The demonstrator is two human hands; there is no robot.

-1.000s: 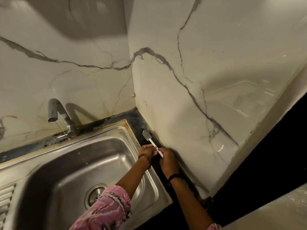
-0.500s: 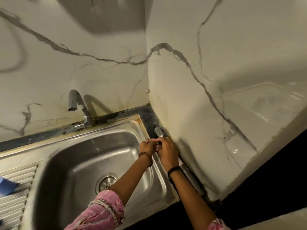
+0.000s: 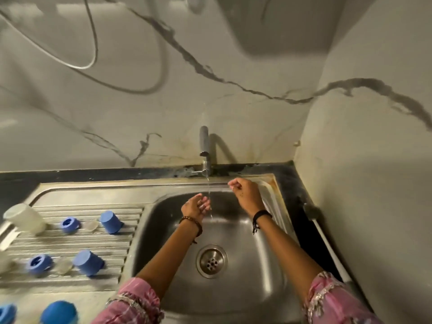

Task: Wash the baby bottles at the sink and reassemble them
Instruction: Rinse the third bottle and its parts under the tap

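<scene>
**Hands under the tap, bottle parts on the drainboard**

Both hands hold nothing. The left hand (image 3: 196, 206) is over the sink (image 3: 233, 298) basin with its palm turned up and its fingers (image 3: 203, 203) loosely bent, released, right at the thin stream of water (image 3: 208, 190) falling from the tap (image 3: 204, 141). The right hand (image 3: 245, 195) is raised near the back rim of the basin, to the right of the stream; its fingers (image 3: 233, 182) are curled inward, and no object shows between them.

The bottle parts lie well apart from both hands, on the ribbed drainboard (image 3: 131, 218) to the left of the basin. In the back row, starting at the left edge: one clear bottle body (image 3: 24, 218) lying on its side, one blue ring (image 3: 69, 225), one clear nipple (image 3: 91, 226), one blue cap (image 3: 111, 222). In the row nearer the front edge: one blue ring (image 3: 38, 264), one clear nipple (image 3: 63, 265), one blue cap (image 3: 88, 263). A clear piece at the left edge of this row is cut off and cannot be identified. At the front left corner two more blue pieces (image 3: 58, 312) show, blurred and partly out of view.

A white-handled bottle brush (image 3: 327, 249) lies on the dark surface (image 3: 287, 181) along the right edge of the sink, next to the wall.
</scene>
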